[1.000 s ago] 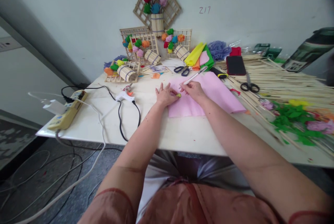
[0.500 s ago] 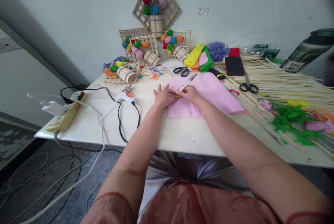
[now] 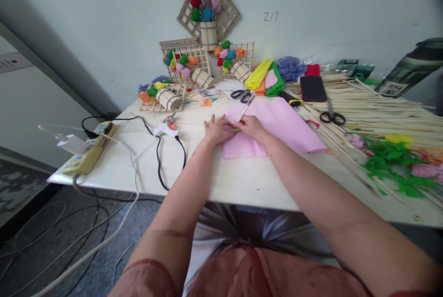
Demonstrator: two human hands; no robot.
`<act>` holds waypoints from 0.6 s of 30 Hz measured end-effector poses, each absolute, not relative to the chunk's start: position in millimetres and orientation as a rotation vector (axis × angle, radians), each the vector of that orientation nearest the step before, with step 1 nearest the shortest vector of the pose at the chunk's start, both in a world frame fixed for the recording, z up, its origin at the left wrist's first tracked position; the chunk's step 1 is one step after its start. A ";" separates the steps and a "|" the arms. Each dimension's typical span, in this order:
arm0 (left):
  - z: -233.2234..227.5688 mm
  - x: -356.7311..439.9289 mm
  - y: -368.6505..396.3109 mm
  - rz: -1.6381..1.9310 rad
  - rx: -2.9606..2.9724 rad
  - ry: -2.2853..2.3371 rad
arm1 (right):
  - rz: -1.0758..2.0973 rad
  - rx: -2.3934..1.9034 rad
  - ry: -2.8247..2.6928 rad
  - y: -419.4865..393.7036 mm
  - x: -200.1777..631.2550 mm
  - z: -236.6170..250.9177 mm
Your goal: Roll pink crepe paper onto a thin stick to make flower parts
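Observation:
A sheet of pink paper (image 3: 287, 126) lies on the table beneath both hands. My right hand (image 3: 252, 127) is closed around a white pen (image 3: 245, 108), its tip low over the sheet near the left edge. Fingers spread, my left hand (image 3: 218, 130) rests on that left edge and presses toward a small yellow-green piece (image 3: 236, 130). This piece sits between the two hands, mostly covered by fingers, so its kind is unclear.
To the left are a white glue gun (image 3: 165, 130) and a power strip (image 3: 92, 147) with cables. Behind the sheet lie scissors (image 3: 241, 95) and folded coloured paper (image 3: 259, 75). Wooden sticks (image 3: 377, 107), a phone (image 3: 313, 88), more scissors (image 3: 332, 117) and green scraps (image 3: 387, 158) fill the right.
The pen in my right hand has tilted more upright and its top end has shifted slightly left. My left hand stays on the paper. The whole view has shifted slightly.

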State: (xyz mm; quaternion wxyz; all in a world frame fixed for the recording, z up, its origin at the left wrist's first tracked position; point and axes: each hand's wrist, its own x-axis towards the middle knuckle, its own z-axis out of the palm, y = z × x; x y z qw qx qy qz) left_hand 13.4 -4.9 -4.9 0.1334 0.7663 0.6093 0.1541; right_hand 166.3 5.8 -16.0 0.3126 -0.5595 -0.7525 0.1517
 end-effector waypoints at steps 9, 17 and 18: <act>0.5 9.8 -2.8 0.371 2.189 1.689 | 0.373 -1.499 -2.024 3.9 166.3 -14.1; 4.5 9.5 -4.5 0.319 2.200 1.681 | 0.339 -1.491 -2.041 2.4 165.5 -13.5; 4.7 9.6 -4.7 0.318 2.200 1.683 | 0.330 -1.492 -2.044 2.2 165.3 -13.4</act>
